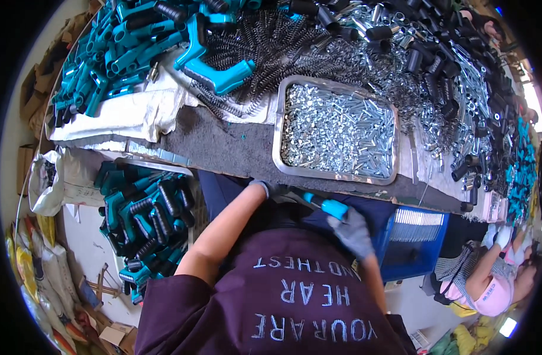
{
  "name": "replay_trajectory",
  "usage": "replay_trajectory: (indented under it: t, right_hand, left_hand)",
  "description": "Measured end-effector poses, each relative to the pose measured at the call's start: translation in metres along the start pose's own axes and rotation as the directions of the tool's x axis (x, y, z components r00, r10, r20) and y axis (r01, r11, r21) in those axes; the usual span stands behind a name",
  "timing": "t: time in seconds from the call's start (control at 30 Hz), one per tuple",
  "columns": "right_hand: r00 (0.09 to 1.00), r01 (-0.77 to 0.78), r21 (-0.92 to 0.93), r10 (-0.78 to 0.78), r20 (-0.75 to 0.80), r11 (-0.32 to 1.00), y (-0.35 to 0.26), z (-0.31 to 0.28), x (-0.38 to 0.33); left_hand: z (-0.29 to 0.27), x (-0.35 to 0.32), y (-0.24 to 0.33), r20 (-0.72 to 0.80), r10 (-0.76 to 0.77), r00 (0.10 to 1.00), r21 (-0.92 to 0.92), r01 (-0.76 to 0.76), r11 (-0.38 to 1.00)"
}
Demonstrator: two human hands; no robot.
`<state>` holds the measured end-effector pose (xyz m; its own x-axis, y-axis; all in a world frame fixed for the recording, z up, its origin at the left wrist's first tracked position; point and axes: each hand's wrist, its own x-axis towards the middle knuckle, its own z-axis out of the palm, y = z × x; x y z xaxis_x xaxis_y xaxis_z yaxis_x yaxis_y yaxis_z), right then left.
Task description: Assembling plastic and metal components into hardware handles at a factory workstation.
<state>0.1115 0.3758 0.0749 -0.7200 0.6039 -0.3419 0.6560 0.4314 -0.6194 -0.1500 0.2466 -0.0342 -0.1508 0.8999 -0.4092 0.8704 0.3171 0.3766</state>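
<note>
My right hand, in a grey glove, is closed round a teal handle-like piece over my lap, just below the table's front edge. A narrower dark section with a teal band runs from that piece toward my left hand. My left hand is also gloved and sits at the table edge, its fingers curled and partly in shadow; what they hold is not clear. Above my hands, a metal tray is full of small silver pins. A teal pistol-shaped housing lies beyond it to the left.
Teal housings pile up at the far left, beside black coil springs. Black tubes and loose metal parts cover the right side. Teal-and-black tools are heaped below left. A blue crate stands below right, near another person.
</note>
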Motion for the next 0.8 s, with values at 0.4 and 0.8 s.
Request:
replay_trajectory:
  t: [0.4, 0.8]
  right_hand:
    - [0.776, 0.626, -0.594, -0.481, 0.408, 0.505, 0.017, 0.077, 0.072]
    - [0.602, 0.442, -0.822, -0.56, 0.569, -0.36, 0.034, 0.16, 0.095]
  left_hand:
    - [0.026, -0.009, -0.042, -0.351, -0.491, 0.797, -0.927, -0.369, 0.064]
    - [0.025, 0.037, 0.052, -0.445, -0.459, 0.769, -0.788, -0.58, -0.207]
